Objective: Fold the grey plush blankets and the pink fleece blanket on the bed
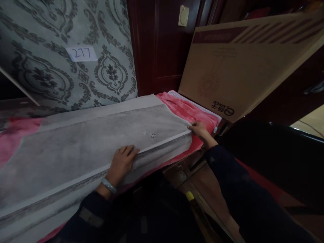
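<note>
A long grey cloth (83,141) with pale borders lies lengthwise before me, its near side creased into a fold with darker streaks below. My right hand (198,130) pinches the cloth's near right corner between thumb and fingers. Along the near fold, further left, my left hand (123,161) rests palm down with its fingers laid over the cloth; its thumb is hard to make out. A bracelet (108,185) circles the left wrist. Beneath the grey cloth a red-pink cloth (182,108) shows at the right end, along the near edge and at far left.
A large cardboard box (227,64) leans behind the right end. Patterned wallpaper (111,71) with a paper label (82,53) reading 277 stands at the back, beside a dark red wood panel (167,44). A dark, shiny surface (273,158) lies to the right.
</note>
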Available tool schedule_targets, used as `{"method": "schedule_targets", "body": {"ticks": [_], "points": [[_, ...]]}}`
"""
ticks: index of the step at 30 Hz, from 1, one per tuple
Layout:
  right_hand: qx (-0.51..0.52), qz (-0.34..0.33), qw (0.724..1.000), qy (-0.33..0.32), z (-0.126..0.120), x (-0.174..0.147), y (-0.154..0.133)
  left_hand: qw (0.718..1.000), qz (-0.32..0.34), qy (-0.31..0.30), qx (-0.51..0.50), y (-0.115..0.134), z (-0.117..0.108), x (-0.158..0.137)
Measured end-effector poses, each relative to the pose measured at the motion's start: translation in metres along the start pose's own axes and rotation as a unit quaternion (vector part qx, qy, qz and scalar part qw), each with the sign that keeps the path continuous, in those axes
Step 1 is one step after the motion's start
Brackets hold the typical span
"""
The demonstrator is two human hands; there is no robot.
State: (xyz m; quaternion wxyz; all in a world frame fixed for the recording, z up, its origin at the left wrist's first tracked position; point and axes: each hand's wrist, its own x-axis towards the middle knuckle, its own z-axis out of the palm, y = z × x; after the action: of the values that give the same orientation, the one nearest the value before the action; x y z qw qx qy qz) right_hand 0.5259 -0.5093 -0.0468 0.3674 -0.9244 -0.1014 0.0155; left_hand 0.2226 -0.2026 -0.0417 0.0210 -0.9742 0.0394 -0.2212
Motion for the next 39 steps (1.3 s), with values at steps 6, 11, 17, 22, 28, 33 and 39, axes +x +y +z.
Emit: {"method": "schedule_targets", "body": {"ticks": [6, 11, 17, 22, 28, 33, 39], "points": [[-0.057, 0.021, 0.998, -0.008, 0.007, 0.001, 0.003, 1.000, -0.007, -0.018, 0.020, 0.001, 0.006, -0.005], [-0.110, -0.007, 0.994, -0.006, 0.004, 0.008, -0.010, 0.999, -0.008, -0.032, 0.035, 0.002, 0.010, -0.008], [-0.107, -0.083, 0.991, -0.015, 0.023, 0.048, -0.056, 0.999, -0.005, -0.015, 0.042, 0.000, 0.016, -0.012], [-0.081, -0.097, 0.992, -0.025, 0.049, 0.100, -0.097, 0.999, -0.004, -0.003, 0.048, -0.001, 0.018, -0.016], [-0.050, -0.040, 0.997, -0.034, 0.073, 0.147, -0.121, 0.997, 0.012, 0.015, 0.077, 0.000, 0.019, -0.019], [-0.043, -0.020, 0.999, -0.025, 0.086, 0.176, -0.127, 0.996, 0.005, 0.014, 0.090, 0.000, 0.023, -0.022], [-0.046, -0.030, 0.998, 0.034, 0.099, 0.197, -0.130, 0.995, 0.017, -0.001, 0.094, -0.006, 0.029, -0.025]]}}
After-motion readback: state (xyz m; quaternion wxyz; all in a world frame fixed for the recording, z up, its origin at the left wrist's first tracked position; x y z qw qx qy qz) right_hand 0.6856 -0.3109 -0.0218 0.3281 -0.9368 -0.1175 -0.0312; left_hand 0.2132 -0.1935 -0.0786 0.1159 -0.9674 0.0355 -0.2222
